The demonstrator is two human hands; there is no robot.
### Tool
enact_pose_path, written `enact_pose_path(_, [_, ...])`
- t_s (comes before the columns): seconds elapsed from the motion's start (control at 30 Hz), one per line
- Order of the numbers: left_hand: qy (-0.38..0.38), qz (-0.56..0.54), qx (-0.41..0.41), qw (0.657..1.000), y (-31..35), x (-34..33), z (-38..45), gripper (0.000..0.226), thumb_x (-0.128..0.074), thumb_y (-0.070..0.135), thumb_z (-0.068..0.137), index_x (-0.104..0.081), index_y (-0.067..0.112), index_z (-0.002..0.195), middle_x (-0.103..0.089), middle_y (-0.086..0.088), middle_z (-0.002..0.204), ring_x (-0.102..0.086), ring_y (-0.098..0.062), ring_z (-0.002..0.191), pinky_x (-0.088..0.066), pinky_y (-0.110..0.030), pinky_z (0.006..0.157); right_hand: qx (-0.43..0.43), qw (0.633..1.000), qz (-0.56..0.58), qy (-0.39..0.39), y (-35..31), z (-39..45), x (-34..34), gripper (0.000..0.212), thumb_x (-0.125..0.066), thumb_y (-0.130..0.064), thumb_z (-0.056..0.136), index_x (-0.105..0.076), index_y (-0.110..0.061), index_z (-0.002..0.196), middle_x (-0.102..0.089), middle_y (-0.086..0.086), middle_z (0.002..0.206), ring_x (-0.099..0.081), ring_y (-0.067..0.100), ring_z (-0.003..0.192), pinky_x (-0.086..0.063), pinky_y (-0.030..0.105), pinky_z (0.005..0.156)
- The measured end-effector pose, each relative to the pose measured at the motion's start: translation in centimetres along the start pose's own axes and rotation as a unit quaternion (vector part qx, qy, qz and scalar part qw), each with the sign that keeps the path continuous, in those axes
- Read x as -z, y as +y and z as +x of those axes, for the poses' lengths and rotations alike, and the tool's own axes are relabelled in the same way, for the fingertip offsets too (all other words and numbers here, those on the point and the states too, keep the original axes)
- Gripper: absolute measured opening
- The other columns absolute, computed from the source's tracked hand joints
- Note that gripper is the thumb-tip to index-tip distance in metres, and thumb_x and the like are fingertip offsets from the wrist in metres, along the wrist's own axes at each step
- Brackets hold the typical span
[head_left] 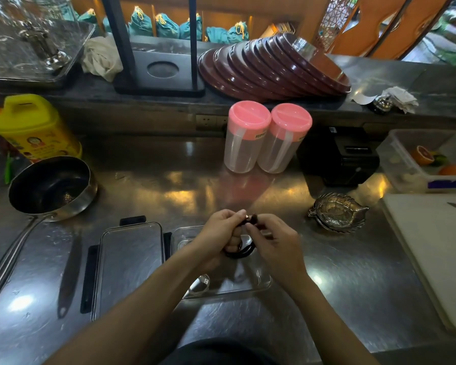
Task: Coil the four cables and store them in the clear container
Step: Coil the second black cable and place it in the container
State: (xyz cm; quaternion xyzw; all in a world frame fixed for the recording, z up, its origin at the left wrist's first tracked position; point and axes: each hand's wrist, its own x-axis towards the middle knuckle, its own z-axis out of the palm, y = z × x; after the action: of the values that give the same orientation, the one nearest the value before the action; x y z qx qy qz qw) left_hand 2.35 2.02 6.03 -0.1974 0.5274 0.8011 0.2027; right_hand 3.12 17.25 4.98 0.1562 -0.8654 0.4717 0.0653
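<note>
A black cable, wound into a small coil, hangs between both hands above the clear container. My left hand grips the coil from the left. My right hand pinches the cable's end near the top of the coil. Inside the container, at its near left corner, lies a white cable with a USB plug showing. The container's clear lid with black clips lies flat on the steel counter just left of it. My forearms hide part of the container.
A steel saucepan sits at the left, with a yellow jug behind it. Two pink-lidded jars stand at the back centre. A fish-shaped glass dish, a white cutting board and a fruit tub lie to the right.
</note>
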Motion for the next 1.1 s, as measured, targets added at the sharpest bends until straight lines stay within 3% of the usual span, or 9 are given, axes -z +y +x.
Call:
enact_pose_path(0.07, [0.012, 0.024, 0.0, 1.0, -0.3, 0.0, 0.0, 0.022, -0.05, 0.023, 0.105, -0.046, 0.012, 0.087, -0.032, 0.002, 0.055, -0.026, -0.004, 0.037, -0.022, -0.016, 0.033, 0.014, 1.0, -0.014, 0.023, -0.4, 0.0, 0.0, 0.006, -0.07, -0.021, 0.096, -0.075, -0.018, 0.099, -0.074, -0.009, 0.098, -0.071, 0.01, 0.091, -0.059, 0.034, 0.08])
enact_pose_path(0.13, [0.012, 0.063, 0.009, 0.998, -0.8, 0.2, -0.1, 0.022, -0.051, 0.025, 0.105, -0.046, 0.013, 0.087, -0.035, 0.0, 0.058, -0.027, -0.005, 0.038, -0.022, -0.016, 0.034, -0.072, 0.991, 0.108, 0.043, -1.5, 0.6, 0.3, 0.008, -0.067, -0.016, 0.099, -0.073, -0.01, 0.095, -0.076, -0.001, 0.089, -0.073, 0.016, 0.084, -0.059, 0.032, 0.077])
enact_pose_path(0.23, [-0.034, 0.015, 0.03, 0.999, -1.8, 0.5, -0.6, 0.021, -0.049, 0.022, 0.105, -0.046, 0.013, 0.086, -0.032, 0.002, 0.056, -0.024, -0.005, 0.039, -0.02, -0.015, 0.034, -0.204, 0.887, 0.402, 0.101, -2.7, 2.8, 2.3, 0.013, -0.06, -0.009, 0.101, -0.066, 0.001, 0.094, -0.072, 0.011, 0.078, -0.07, 0.022, 0.071, -0.06, 0.03, 0.072])
enact_pose_path(0.3, [-0.065, -0.051, 0.031, 0.996, -1.7, 0.5, -1.0, 0.022, -0.049, 0.02, 0.105, -0.046, 0.013, 0.084, -0.031, 0.005, 0.054, -0.024, -0.003, 0.038, -0.021, -0.014, 0.032, -0.25, 0.836, 0.473, 0.119, -2.5, 3.6, 3.2, 0.012, -0.057, -0.007, 0.102, -0.065, 0.002, 0.1, -0.06, 0.009, 0.07, -0.061, 0.017, 0.06, -0.057, 0.028, 0.06])
enact_pose_path(0.47, [-0.085, 0.024, -0.032, 0.996, -1.0, -0.5, -1.5, 0.026, -0.057, 0.02, 0.102, -0.049, 0.015, 0.078, -0.034, 0.008, 0.049, -0.025, -0.004, 0.04, -0.023, -0.015, 0.035, -0.34, 0.9, 0.269, -0.039, -0.2, 2.9, 2.8, 0.021, -0.062, -0.017, 0.101, -0.072, -0.001, 0.108, -0.047, 0.0, 0.06, -0.04, 0.007, 0.047, -0.033, 0.019, 0.044])
enact_pose_path(0.7, [0.034, 0.087, -0.141, 0.986, -0.9, -0.8, -1.4, 0.017, -0.075, 0.021, 0.089, -0.069, 0.011, 0.076, -0.063, 0.005, 0.056, -0.055, -0.004, 0.048, -0.042, -0.017, 0.048, -0.377, 0.837, 0.322, -0.231, 0.3, 2.5, 2.5, 0.019, -0.057, -0.012, 0.102, -0.065, -0.009, 0.085, -0.04, -0.001, 0.062, -0.028, 0.004, 0.048, -0.018, 0.017, 0.04])
enact_pose_path(0.8, [0.06, 0.077, -0.175, 0.98, -0.8, -0.5, -1.2, 0.015, -0.077, 0.02, 0.087, -0.073, 0.012, 0.075, -0.074, 0.0, 0.066, -0.068, -0.009, 0.062, -0.051, -0.023, 0.063, -0.367, 0.816, 0.364, -0.259, 0.4, 2.2, 2.5, 0.018, -0.059, -0.017, 0.101, -0.07, -0.011, 0.088, -0.035, -0.003, 0.065, -0.024, 0.004, 0.05, -0.021, 0.015, 0.04])
enact_pose_path(0.93, [0.048, 0.109, -0.166, 0.979, -0.5, -0.1, -0.9, 0.016, -0.074, 0.019, 0.09, -0.072, 0.012, 0.076, -0.07, 0.008, 0.061, -0.062, 0.0, 0.055, -0.043, -0.012, 0.05, -0.344, 0.783, 0.443, -0.269, -0.2, 1.4, 2.2, 0.018, -0.053, -0.013, 0.102, -0.066, -0.001, 0.105, -0.049, 0.001, 0.069, -0.039, 0.005, 0.053, -0.038, 0.017, 0.047])
enact_pose_path(1.1, [0.05, 0.134, -0.111, 0.983, -0.9, 0.5, -0.2, 0.02, -0.07, 0.032, 0.093, -0.075, 0.014, 0.085, -0.069, 0.0, 0.071, -0.059, -0.012, 0.059, -0.041, -0.017, 0.044, -0.313, 0.814, 0.451, -0.192, -0.7, 0.6, 0.9, 0.03, -0.052, -0.001, 0.1, -0.056, 0.016, 0.125, -0.067, 0.025, 0.099, -0.068, 0.019, 0.076, -0.057, 0.025, 0.07])
